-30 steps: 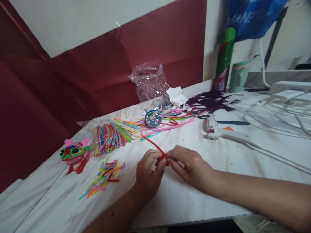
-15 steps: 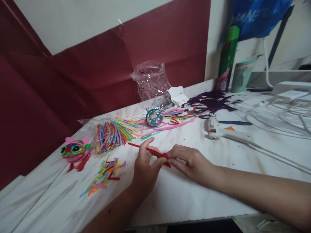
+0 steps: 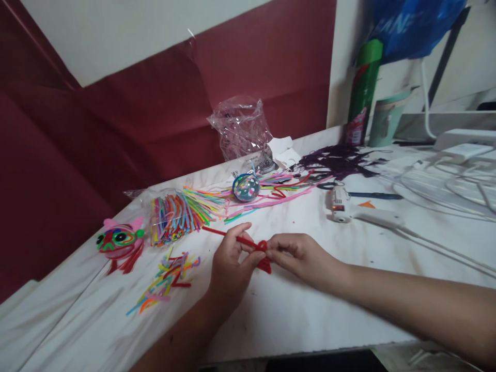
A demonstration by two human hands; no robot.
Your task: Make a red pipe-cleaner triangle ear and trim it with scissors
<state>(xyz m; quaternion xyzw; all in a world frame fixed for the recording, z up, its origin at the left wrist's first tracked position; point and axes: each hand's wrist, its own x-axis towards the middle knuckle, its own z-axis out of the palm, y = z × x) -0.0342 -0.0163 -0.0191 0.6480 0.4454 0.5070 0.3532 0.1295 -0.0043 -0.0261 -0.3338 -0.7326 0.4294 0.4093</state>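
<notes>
A red pipe cleaner (image 3: 214,231) runs from the upper left into my left hand (image 3: 234,258), whose thumb and fingers pinch it. At its right end the red piece is bent into a small loop with a wider flared part below. My right hand (image 3: 296,254) pinches the right side of that loop, fingertips close to my left thumb. Both hands are just above the white marbled table (image 3: 302,320). To their left lies a loose pile of short coloured pipe cleaner pieces (image 3: 166,281).
A colourful animal figure (image 3: 121,244) stands at the left, beside a bagged pipe cleaner bundle (image 3: 176,217). Behind my hands is a decorated clear ball (image 3: 246,187). A white glue gun (image 3: 343,206), cables, purple strands (image 3: 333,160), a green can (image 3: 364,93) and a cup (image 3: 387,121) are at the right.
The red piece has turned a little between my fingers, so its loop and flared lower part show more. My right hand has shifted slightly. The things on the table have not moved.
</notes>
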